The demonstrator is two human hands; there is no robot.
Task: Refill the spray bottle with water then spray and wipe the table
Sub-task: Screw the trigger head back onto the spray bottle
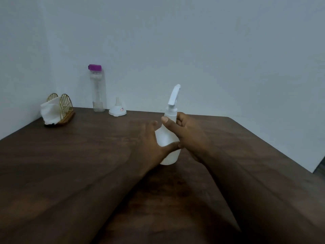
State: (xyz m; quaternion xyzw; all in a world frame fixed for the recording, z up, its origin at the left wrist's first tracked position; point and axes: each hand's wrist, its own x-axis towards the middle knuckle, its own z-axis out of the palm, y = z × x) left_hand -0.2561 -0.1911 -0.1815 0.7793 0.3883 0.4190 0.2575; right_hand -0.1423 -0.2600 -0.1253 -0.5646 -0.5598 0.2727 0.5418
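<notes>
The spray bottle (164,138) is at the middle of the table (70,155). The left hand (151,141) wraps its body and the right hand (186,132) grips its neck below the trigger head (174,95). It looks like thin, light plastic (likely near empty) that would probably dent if squeezed, so the stiff neck is the place to hold.

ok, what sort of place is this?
Probably a plain home or office room, can't say which: a dark wooden table in a corner of bare pale walls, with a gold napkin holder, a purple-capped water bottle and a funnel.
</notes>
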